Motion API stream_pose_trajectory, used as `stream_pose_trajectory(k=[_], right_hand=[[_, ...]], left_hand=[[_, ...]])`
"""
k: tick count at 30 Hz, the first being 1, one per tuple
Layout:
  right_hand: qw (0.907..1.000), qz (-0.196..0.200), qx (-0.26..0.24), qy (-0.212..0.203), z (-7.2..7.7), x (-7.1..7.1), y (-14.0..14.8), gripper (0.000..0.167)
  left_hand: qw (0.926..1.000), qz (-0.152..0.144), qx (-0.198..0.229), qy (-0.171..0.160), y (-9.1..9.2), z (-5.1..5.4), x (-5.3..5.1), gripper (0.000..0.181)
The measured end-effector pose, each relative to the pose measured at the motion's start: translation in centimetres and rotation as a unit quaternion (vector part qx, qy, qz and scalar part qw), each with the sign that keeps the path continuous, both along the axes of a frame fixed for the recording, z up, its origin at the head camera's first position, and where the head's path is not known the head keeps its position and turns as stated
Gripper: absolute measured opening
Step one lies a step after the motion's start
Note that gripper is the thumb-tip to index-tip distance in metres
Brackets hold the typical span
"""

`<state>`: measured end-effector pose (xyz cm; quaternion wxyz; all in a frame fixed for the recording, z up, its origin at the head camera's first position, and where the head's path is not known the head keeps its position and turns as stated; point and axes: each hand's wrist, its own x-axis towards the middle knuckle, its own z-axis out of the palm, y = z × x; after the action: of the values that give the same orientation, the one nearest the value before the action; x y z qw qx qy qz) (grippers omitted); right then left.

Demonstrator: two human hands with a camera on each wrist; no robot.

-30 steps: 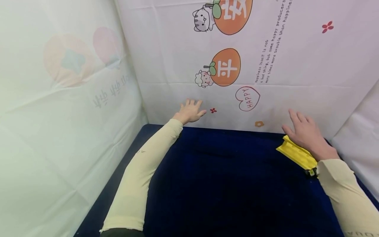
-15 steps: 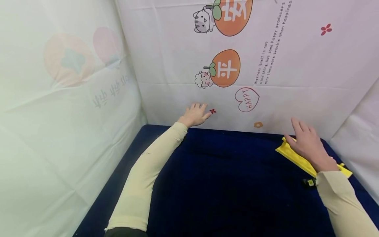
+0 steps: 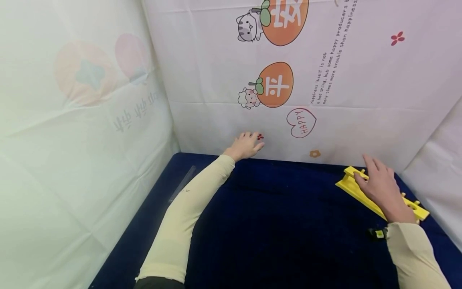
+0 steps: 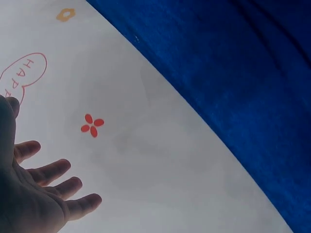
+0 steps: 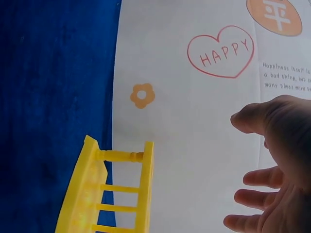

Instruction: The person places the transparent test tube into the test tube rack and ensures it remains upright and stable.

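White sheeting (image 3: pixel 72 168) w/ faint prints filled frame's L side. Clear strip (image 3: pixel 183 182) lay L of ctr beside L sleeve (image 3: pixel 198 196), on dk-blue tabletop (image 3: pixel 288 224). L hand (image 3: pixel 245 145) was abt mid-frame, fingers apart, near a red printed flower (image 4: pixel 94 132). Yellow railed piece (image 3: pixel 355 192) sat diag. on tabletop, right side of frame. R hand (image 3: pixel 383 186) overlapped it in head view; R-wrist view showed a gap, thumb out, fingers apart. Small blk item (image 3: pixel 372 233) w/ yellow patch lay at R cuff's (image 3: pixel 406 235) edge.
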<state>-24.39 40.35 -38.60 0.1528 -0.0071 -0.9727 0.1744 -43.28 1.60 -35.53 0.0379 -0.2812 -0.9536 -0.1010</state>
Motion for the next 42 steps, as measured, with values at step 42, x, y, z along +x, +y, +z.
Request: stream_pose_trajectory(k=[42], right_hand=[[0.9746,-0.202,-0.094,0.019,-4.3,4.0,3.0,0.064]], left_hand=[[0.9907,-0.074,0.101,-0.052,6.9,-3.4,1.2,0.059]])
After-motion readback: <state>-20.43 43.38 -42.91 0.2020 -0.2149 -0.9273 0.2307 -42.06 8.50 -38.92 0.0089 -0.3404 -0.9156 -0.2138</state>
